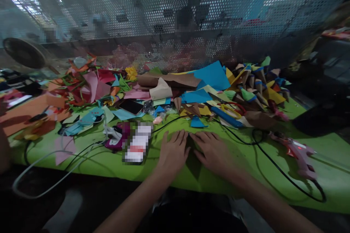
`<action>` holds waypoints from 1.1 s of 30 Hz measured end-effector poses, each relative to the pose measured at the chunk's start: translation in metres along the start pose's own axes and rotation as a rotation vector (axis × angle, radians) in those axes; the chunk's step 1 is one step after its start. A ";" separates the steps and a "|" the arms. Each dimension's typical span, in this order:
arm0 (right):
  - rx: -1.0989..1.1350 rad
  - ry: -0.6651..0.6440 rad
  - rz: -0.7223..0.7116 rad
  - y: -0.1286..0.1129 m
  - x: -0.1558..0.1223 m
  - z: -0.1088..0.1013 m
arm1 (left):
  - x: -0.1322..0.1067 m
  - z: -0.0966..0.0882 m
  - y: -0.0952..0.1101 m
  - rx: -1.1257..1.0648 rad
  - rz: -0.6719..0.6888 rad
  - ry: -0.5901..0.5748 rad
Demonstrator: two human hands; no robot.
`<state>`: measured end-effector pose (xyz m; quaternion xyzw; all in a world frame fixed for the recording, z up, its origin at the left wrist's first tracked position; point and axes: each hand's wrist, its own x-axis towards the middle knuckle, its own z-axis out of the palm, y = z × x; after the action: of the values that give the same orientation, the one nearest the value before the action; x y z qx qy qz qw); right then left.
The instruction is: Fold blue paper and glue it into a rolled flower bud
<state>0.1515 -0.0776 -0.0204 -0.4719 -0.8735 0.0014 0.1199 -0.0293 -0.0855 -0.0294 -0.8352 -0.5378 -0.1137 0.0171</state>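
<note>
My left hand (175, 149) lies palm down on the green table cover (106, 165), its fingers stretched forward. Beside it, my right hand (210, 149) rests the same way, angled inward, so the fingertips of both come close together. A small dark spot shows between the fingertips; I cannot tell what it is. Just left of my left hand is a phone (138, 142) with a lit, blurred screen. Ahead of my fingers sits a folded blue paper piece (198, 122). To the right of my right hand lies a pink glue gun (298, 153) with a glowing red light.
Coloured paper scraps (93, 87) heap along the back, with brown paper cones (253, 80) at right. A blue-handled tool (226, 117), yellow scissors (231, 111), a dark phone (131, 107) and a purple power strip (119, 138) lie nearer. Black cord (269, 158) loops right. A perforated metal screen (164, 18) stands behind.
</note>
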 end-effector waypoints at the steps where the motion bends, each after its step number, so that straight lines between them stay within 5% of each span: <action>1: 0.011 0.002 -0.011 0.000 -0.001 0.000 | -0.002 0.001 0.000 0.002 0.004 0.009; 25: -0.006 0.008 -0.010 -0.004 -0.001 0.001 | -0.009 0.005 -0.003 -0.028 0.011 0.026; 29: -0.020 0.010 0.033 0.008 0.008 0.001 | 0.001 0.002 -0.011 -0.076 -0.005 0.050; 33: 0.000 0.143 0.140 0.027 0.011 0.006 | 0.016 -0.004 -0.021 -0.077 -0.123 0.167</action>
<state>0.1665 -0.0532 -0.0266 -0.5306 -0.8276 -0.0242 0.1816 -0.0429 -0.0627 -0.0237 -0.7882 -0.5801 -0.2045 0.0227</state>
